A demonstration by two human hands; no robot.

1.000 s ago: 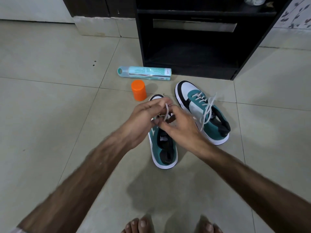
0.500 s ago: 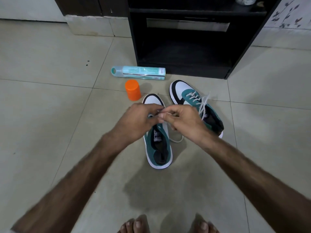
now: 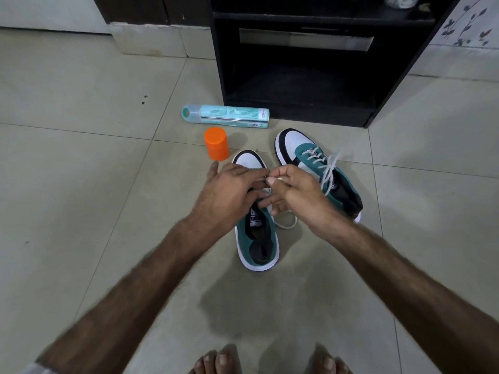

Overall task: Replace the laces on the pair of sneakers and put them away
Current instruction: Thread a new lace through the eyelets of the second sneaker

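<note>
Two teal, white and black sneakers stand on the tiled floor. The left sneaker (image 3: 259, 238) lies under both hands, toe pointing away. My left hand (image 3: 229, 195) rests over its tongue and eyelets, fingers curled at a white lace (image 3: 286, 224) whose loop trails on the floor at the shoe's right side. My right hand (image 3: 294, 195) pinches the lace end between thumb and forefinger, close to the left fingertips. The right sneaker (image 3: 318, 168) stands beside it, laced with a loose white lace.
An orange cap (image 3: 216, 143) stands just beyond the left sneaker. A teal spray can (image 3: 226, 116) lies on its side behind it. A black open cabinet (image 3: 302, 76) with a low shelf stands at the back. My bare toes (image 3: 267, 361) show at the bottom edge.
Both hands have dropped from a raised position to the left sneaker's eyelets. The lace loop now lies on the floor to the shoe's right.
</note>
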